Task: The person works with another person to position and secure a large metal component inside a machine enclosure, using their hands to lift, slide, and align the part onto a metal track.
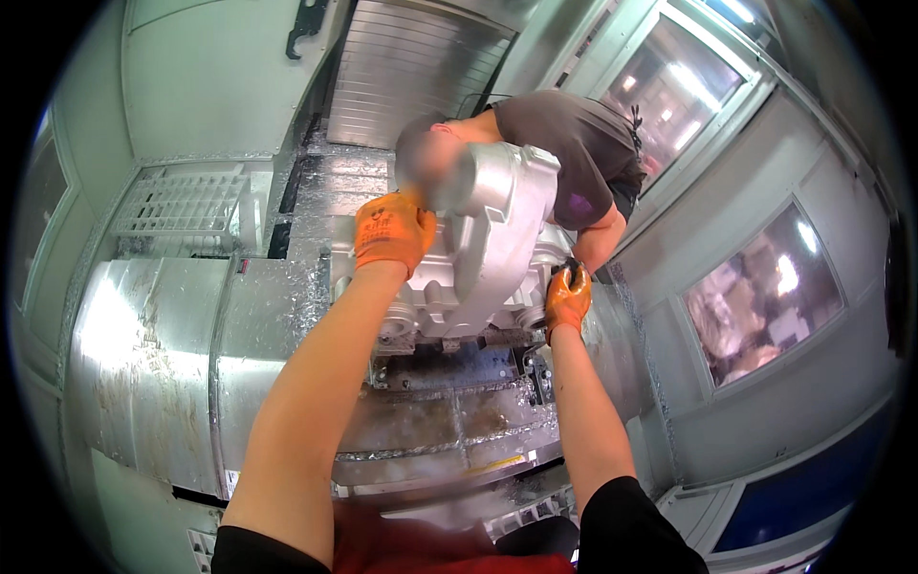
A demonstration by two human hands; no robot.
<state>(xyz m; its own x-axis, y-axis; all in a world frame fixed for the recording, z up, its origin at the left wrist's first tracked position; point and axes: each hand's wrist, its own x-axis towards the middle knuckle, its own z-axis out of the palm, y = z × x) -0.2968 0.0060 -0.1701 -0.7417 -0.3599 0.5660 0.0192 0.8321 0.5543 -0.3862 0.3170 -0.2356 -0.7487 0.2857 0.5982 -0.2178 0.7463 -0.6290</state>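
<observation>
Both orange-gloved hands are clamped on the big silver metal casting (488,239): left hand (390,231) gripping its top edge, right hand (567,301) wrapped round the lower side.

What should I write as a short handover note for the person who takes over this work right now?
Left hand, orange glove: grip on the upper left edge of the grey metal casting.
Right hand, orange glove: grip on the casting's lower right corner.
Casting: sits on the fixture inside the machine enclosure, with metal chips around it.
A co-worker in a dark shirt leans in behind the casting.
Done: both hands have hold of the casting.
Left: cannot tell whether it is clamped or free; check before moving it.
</observation>
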